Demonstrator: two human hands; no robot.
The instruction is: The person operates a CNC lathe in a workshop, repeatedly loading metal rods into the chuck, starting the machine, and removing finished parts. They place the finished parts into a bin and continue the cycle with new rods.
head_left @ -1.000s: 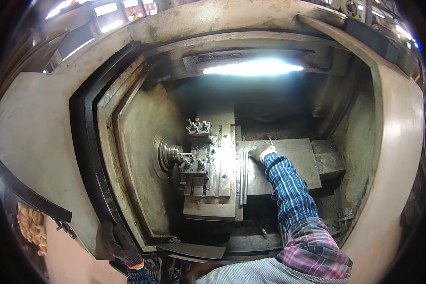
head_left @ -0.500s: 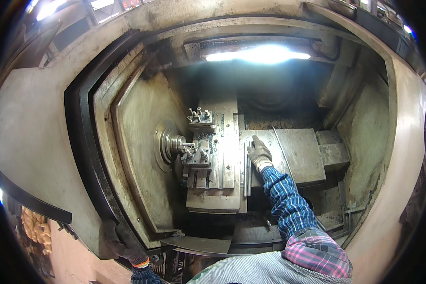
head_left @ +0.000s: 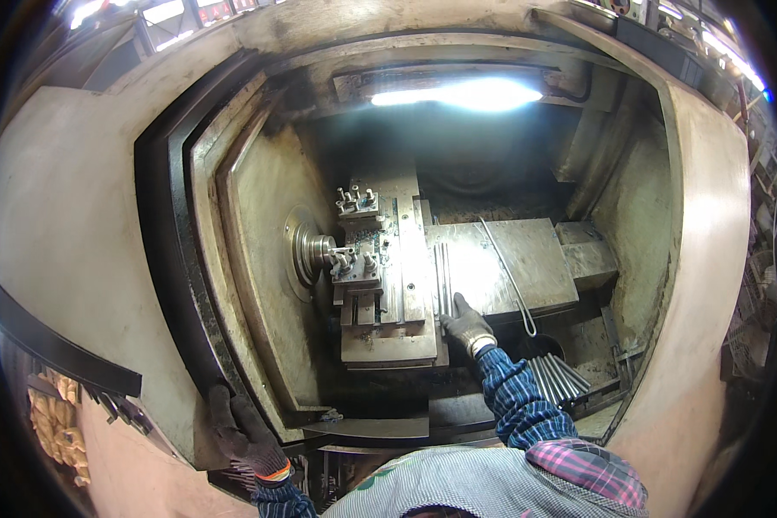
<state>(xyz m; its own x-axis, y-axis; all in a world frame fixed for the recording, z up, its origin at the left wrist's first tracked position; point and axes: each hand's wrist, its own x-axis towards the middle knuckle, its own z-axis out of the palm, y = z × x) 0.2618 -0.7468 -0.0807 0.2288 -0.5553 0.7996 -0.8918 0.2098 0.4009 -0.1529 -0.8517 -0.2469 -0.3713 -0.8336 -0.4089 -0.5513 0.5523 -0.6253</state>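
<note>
My right hand (head_left: 470, 328), in a grey work glove, is at the near end of slim metal rods (head_left: 441, 274) lying side by side on a flat metal plate beside the cross slide. Its fingers are apart, with the thumb close to the rod ends; whether it touches them I cannot tell. My left hand (head_left: 243, 436), in a dark glove, rests with fingers stretched out on the lower left edge of the machine opening. Left of the rods stand two tool holders with bolts, the nearer tool holder (head_left: 356, 269) facing the round spindle nose (head_left: 319, 250).
A long bent metal hook rod (head_left: 508, 278) lies across the plate (head_left: 540, 259). Several metal rods (head_left: 558, 380) lie in a bundle beside my right forearm. A bright lamp (head_left: 457, 93) shines at the back of the enclosure. Gloves (head_left: 56, 423) lie at the lower left.
My right hand has drawn back toward me along the rods, from their middle to their near end. My left hand stays on the edge, its fingers now farther up. The view has shifted slightly.
</note>
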